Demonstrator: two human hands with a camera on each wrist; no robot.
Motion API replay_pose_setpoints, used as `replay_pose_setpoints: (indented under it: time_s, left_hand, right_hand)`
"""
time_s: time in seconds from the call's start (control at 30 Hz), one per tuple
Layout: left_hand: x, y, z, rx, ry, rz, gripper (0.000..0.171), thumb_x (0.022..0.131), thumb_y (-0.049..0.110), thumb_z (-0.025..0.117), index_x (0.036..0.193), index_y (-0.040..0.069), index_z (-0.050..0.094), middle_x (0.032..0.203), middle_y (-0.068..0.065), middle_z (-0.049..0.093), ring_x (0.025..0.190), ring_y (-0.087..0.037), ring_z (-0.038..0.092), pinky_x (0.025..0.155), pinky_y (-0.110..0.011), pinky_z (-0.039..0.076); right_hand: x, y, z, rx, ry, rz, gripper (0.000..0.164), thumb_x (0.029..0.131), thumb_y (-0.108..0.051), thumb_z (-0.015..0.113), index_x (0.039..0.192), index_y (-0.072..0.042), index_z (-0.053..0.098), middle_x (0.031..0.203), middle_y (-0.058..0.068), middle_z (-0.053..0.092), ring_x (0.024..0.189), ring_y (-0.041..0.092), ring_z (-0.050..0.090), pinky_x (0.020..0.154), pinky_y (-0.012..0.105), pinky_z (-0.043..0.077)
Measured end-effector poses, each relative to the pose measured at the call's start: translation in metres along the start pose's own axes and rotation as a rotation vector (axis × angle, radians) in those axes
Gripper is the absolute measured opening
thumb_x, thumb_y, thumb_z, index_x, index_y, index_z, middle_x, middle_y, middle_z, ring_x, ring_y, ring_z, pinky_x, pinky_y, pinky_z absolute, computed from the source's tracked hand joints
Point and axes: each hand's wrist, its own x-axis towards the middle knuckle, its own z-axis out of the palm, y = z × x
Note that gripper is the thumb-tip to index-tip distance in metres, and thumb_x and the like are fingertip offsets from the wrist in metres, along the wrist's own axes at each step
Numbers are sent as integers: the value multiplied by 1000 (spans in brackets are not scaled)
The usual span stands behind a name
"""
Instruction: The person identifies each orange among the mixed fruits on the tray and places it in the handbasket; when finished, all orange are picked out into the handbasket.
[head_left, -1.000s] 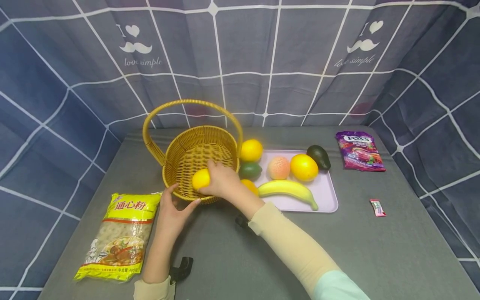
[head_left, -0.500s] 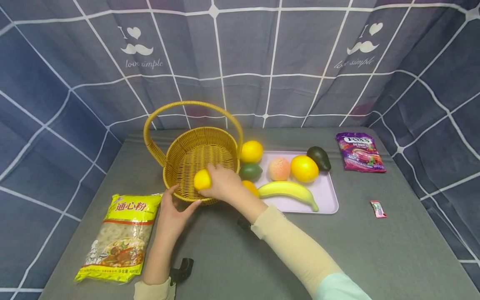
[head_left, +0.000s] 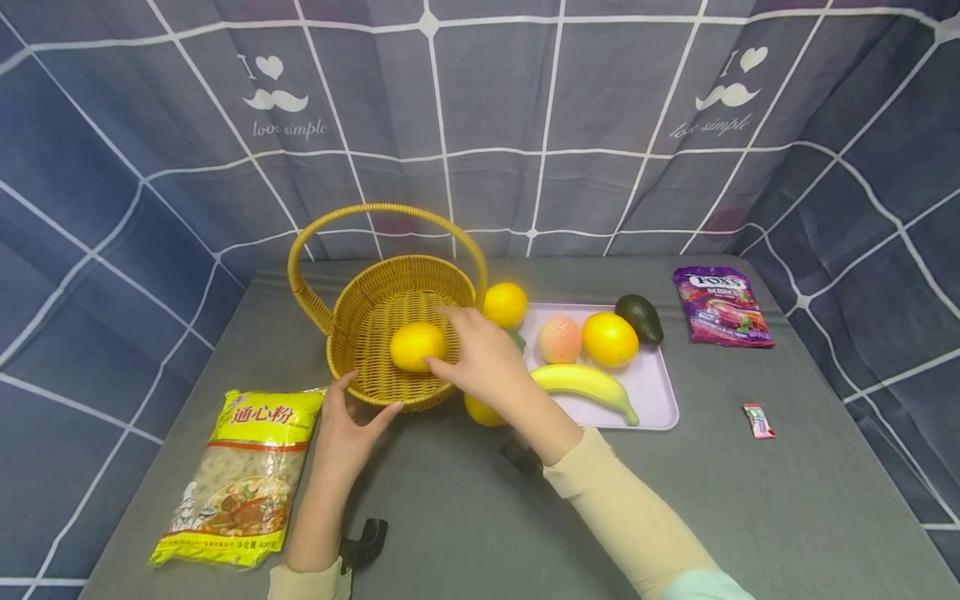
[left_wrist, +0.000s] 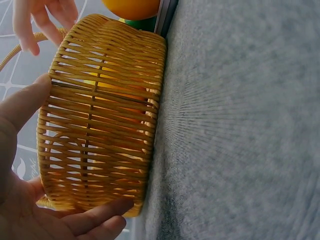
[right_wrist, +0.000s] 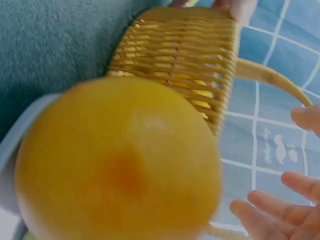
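A round wicker basket point(head_left: 375, 287) with a tall arched handle stands left of centre. A lemon point(head_left: 417, 347) lies inside it on the woven bottom. My left hand point(head_left: 345, 433) holds the near left of the basket, thumb and a finger at the rim; in the left wrist view, other fingers point(left_wrist: 100, 217) lie along its woven side. Over the basket's right rim is my right hand point(head_left: 483, 354), its fingers spread and nothing gripped, the thumb close beside the lemon. Large in the right wrist view, an orange point(right_wrist: 120, 160) sits in front of the basket.
A lilac tray point(head_left: 660, 408) right of the basket bears a peach point(head_left: 559, 339), a yellow fruit point(head_left: 610, 339), an avocado point(head_left: 639, 318) and a banana point(head_left: 585, 383). Another yellow fruit point(head_left: 506, 305) sits behind. A pasta bag point(head_left: 247, 475) lies left, a purple candy bag point(head_left: 722, 304) right.
My right hand has let go of the lemon and moved back to the right, fingers opening. The lemon now rests in the basket, more of it showing. My left hand has stayed put.
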Motion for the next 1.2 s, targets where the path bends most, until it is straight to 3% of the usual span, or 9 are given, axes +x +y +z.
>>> replay_pose_setpoints:
  time_s: [0.17, 0.4, 0.73, 1.2]
  left_hand:
    - [-1, 0, -1, 2, -6, -5, 87, 81, 37, 78, 146, 6, 27, 146, -25, 25, 122, -47, 43, 98, -55, 40]
    - [0, -1, -1, 0, -9, 0, 87, 81, 38, 78, 146, 8, 27, 147, -25, 24, 123, -47, 42, 99, -55, 40]
    - [-3, -1, -3, -1, -27, -19, 90, 81, 44, 76, 147, 9, 26, 148, -24, 23, 124, -47, 42, 98, -56, 40]
    - [-4, -2, -3, -4, -29, -16, 89, 81, 45, 76, 147, 12, 26, 149, -22, 22, 125, -47, 41, 97, -57, 41]
  right_hand:
    - [-12, 6, -12, 39, 42, 34, 70, 83, -49, 69, 142, -20, 46, 136, 0, 54, 118, 21, 54, 94, 43, 48]
    - [-31, 18, -15, 43, 72, 62, 68, 81, -44, 72, 138, -14, 50, 135, 4, 54, 121, 23, 52, 99, 43, 44]
    - [-58, 38, -2, 24, -16, 145, 69, 81, -49, 72, 136, -11, 53, 131, 7, 57, 117, 26, 55, 96, 46, 45]
    - [-77, 45, 20, 36, 4, 120, 74, 74, -52, 77, 133, -13, 54, 124, 9, 59, 108, 26, 59, 90, 44, 48]
